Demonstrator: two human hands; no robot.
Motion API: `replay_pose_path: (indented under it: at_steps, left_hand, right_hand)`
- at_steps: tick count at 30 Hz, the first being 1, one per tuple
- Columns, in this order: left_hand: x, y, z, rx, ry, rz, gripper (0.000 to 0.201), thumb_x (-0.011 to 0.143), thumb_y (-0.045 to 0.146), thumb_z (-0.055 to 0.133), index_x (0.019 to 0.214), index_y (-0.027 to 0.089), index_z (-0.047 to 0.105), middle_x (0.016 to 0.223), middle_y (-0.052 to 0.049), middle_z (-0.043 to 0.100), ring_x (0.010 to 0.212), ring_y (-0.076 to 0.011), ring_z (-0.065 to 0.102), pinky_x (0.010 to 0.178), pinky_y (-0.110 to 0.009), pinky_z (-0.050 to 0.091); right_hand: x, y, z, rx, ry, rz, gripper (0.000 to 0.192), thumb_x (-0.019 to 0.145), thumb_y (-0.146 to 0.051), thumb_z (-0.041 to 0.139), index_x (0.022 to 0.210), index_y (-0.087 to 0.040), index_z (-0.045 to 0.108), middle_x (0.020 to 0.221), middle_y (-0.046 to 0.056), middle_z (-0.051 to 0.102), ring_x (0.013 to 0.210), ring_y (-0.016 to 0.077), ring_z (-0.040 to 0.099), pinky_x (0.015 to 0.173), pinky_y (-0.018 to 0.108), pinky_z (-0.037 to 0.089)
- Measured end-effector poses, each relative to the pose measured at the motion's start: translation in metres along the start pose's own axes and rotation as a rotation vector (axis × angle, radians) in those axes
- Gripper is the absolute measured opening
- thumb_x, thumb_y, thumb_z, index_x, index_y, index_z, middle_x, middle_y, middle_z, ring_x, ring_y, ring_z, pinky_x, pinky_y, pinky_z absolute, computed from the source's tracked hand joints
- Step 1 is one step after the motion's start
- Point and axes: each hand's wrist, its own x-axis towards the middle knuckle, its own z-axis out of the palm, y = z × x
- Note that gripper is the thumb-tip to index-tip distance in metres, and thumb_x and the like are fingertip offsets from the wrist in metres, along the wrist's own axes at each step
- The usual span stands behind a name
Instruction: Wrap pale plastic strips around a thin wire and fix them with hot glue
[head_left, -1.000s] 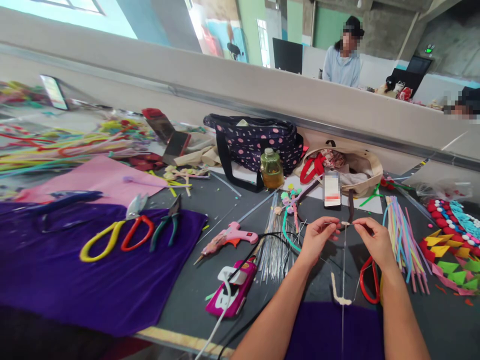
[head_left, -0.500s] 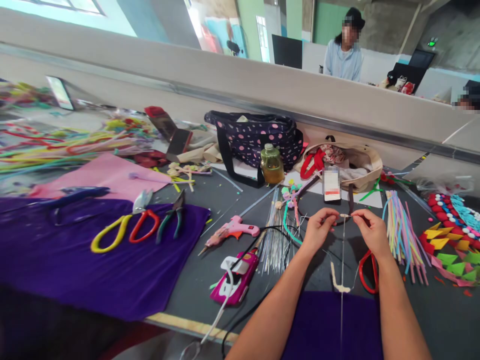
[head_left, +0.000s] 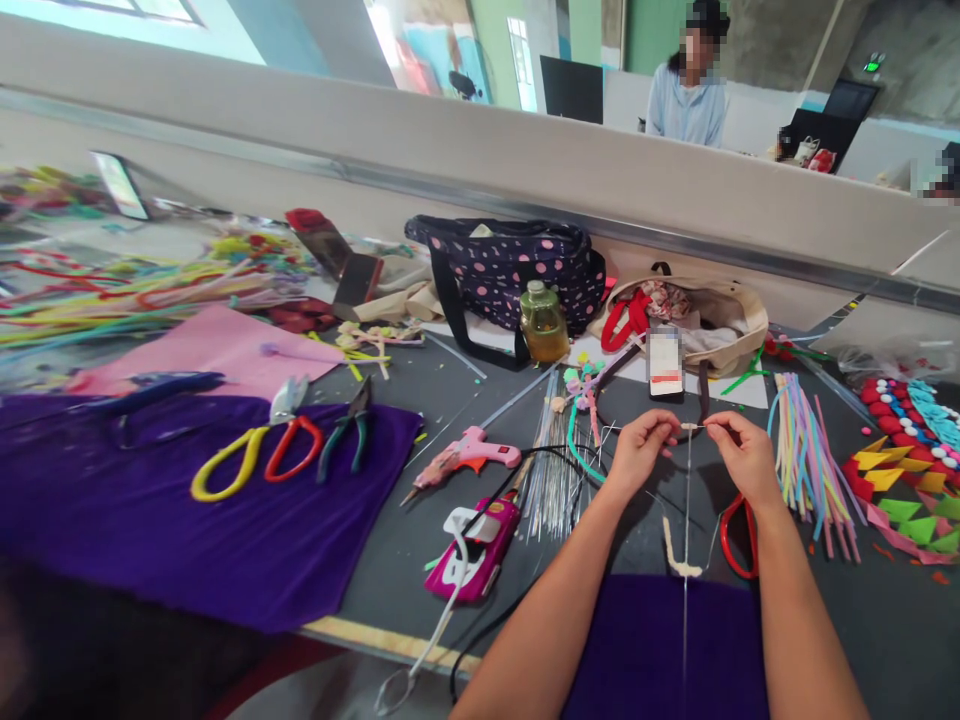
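the left hand (head_left: 637, 450) and right hand (head_left: 742, 455) each pinch an end of a thin wire (head_left: 687, 520) held above the dark table (head_left: 390, 560), a small pale wrap at its top. most of the wire hangs bare, so the wrapping looks barely begun. a cream pipe cleaner (head_left: 675, 555) lies below, pastel sticks (head_left: 806, 450) to the right.

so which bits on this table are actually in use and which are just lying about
In use:
- left hand and right hand, pinching a thin wire with a small pale piece at its top

Lying about:
- pink glue gun
- scissors and pliers on purple cloth
- spotted bag
- bottle
- pastel sticks
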Motion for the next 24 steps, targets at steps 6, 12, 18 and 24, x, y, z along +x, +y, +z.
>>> replay_pose_path:
  at_steps: [6, 12, 18, 24]
  left_hand:
    - [0.0, 0.0, 0.0, 0.003, 0.007, 0.002, 0.02, 0.079, 0.034, 0.06, 0.086, 0.016, 0.065, 0.081, -0.004, 0.065, 0.067, -0.0136, 0.059, 0.054, -0.021, 0.048]
    - [0.0, -0.001, -0.001, 0.01, 0.028, 0.001, 0.02, 0.078, 0.035, 0.062, 0.083, 0.016, 0.067, 0.079, -0.004, 0.065, 0.067, -0.0138, 0.059, 0.056, -0.022, 0.049]
    - [-0.002, -0.001, -0.001, -0.165, 0.079, -0.063, 0.036, 0.075, 0.039, 0.068, 0.102, 0.015, 0.062, 0.08, -0.004, 0.066, 0.058, -0.0117, 0.06, 0.053, -0.024, 0.05]
    - [-0.005, 0.002, -0.004, -0.387, 0.002, -0.223, 0.042, 0.078, 0.041, 0.066, 0.108, 0.013, 0.057, 0.09, -0.011, 0.069, 0.072, -0.0187, 0.067, 0.057, -0.027, 0.054]
  right_hand:
    - [-0.001, 0.002, 0.001, 0.007, 0.005, 0.024, 0.024, 0.084, -0.039, 0.053, 0.086, -0.021, 0.068, 0.076, 0.002, 0.067, 0.065, 0.0171, 0.058, 0.06, 0.027, 0.044]
    - [-0.002, 0.002, 0.001, 0.035, -0.014, 0.033, 0.026, 0.084, -0.042, 0.053, 0.086, -0.021, 0.069, 0.074, 0.003, 0.067, 0.06, 0.0159, 0.057, 0.053, 0.025, 0.042]
    - [-0.005, 0.006, -0.004, 0.208, 0.067, 0.156, 0.027, 0.081, -0.043, 0.059, 0.091, -0.018, 0.066, 0.068, 0.002, 0.064, 0.044, 0.0096, 0.046, 0.04, 0.021, 0.035]
    - [-0.004, 0.011, 0.001, 0.47, 0.265, 0.266, 0.025, 0.076, -0.04, 0.066, 0.088, -0.017, 0.065, 0.073, 0.002, 0.064, 0.04, 0.0045, 0.039, 0.034, 0.018, 0.024]
